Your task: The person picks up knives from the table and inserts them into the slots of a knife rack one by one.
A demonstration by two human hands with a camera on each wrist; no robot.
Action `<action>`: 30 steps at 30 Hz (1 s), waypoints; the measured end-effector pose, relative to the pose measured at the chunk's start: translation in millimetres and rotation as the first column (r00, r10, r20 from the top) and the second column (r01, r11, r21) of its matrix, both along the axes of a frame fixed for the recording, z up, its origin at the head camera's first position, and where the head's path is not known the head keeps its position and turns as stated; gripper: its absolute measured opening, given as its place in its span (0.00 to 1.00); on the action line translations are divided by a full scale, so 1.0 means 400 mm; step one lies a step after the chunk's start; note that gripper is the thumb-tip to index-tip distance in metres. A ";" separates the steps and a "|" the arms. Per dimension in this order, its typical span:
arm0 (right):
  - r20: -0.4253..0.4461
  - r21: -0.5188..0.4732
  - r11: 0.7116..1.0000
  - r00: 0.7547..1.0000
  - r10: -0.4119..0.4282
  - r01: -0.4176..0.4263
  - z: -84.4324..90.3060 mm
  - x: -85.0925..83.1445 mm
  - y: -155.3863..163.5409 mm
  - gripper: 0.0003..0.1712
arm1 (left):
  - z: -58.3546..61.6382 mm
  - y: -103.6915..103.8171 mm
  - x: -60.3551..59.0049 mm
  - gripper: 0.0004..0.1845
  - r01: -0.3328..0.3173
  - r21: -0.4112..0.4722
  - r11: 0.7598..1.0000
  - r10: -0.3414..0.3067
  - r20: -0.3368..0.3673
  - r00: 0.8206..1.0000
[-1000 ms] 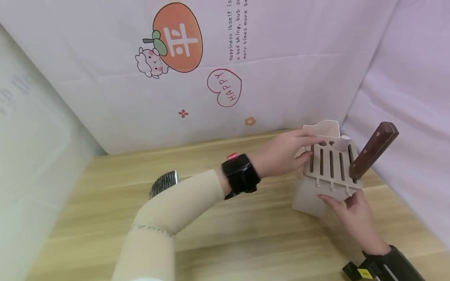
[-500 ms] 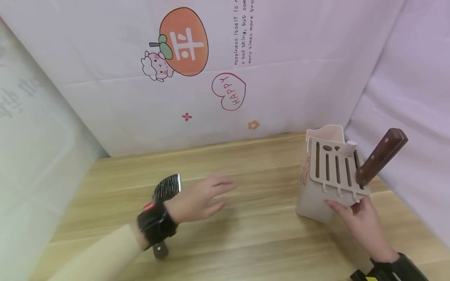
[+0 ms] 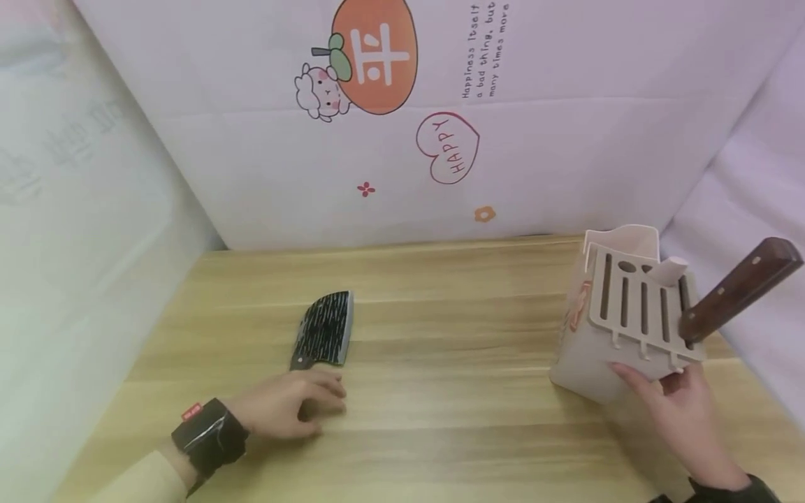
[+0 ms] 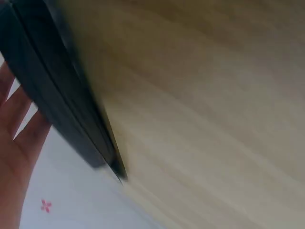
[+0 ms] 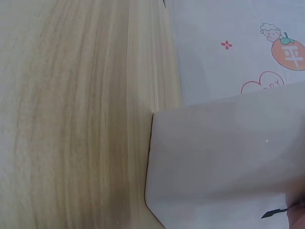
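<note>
A cleaver (image 3: 323, 328) with a dark, white-streaked blade lies flat on the table at the left. My left hand (image 3: 292, 404) is over its handle, fingers loosely bent, hiding most of that handle. In the left wrist view, spread fingers (image 4: 21, 117) show beside a long dark shape, probably the cleaver. On the right stands a beige knife block (image 3: 581, 363) with a slotted top. From its rightmost slot a brown wooden knife handle (image 3: 742, 288) slants up. My right hand (image 3: 682, 412) holds the block's near right corner, thumb on the front face, other fingers mostly hidden.
A pale stub (image 3: 668, 271) pokes from the block's top, and an open pale compartment (image 3: 629, 241) is at its back. White printed cloth (image 3: 264, 175) walls the table (image 3: 440, 391) at the back and both sides.
My left hand has left the top of the knife block and moved left and down to the cleaver's handle. The right hand stays on the block. The head view has shifted a little.
</note>
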State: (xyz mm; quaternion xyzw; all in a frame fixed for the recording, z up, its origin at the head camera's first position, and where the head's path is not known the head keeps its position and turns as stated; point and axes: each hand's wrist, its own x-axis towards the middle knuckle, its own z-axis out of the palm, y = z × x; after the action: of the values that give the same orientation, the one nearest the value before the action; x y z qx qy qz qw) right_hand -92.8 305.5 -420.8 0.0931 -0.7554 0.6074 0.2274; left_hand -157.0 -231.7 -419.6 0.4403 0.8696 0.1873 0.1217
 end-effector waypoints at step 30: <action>-0.016 0.195 0.978 0.998 -0.068 0.070 0.001 -0.002 0.020 0.58 | -0.015 -0.047 0.009 0.28 -0.003 0.134 0.991 0.031 -0.204 0.979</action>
State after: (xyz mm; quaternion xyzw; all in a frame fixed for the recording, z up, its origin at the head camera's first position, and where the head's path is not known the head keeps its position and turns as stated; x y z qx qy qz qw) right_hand -93.6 313.4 -420.4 0.0913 -0.8131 0.5216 0.2416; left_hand -153.4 -250.6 -425.5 0.4570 0.8668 0.1994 0.0000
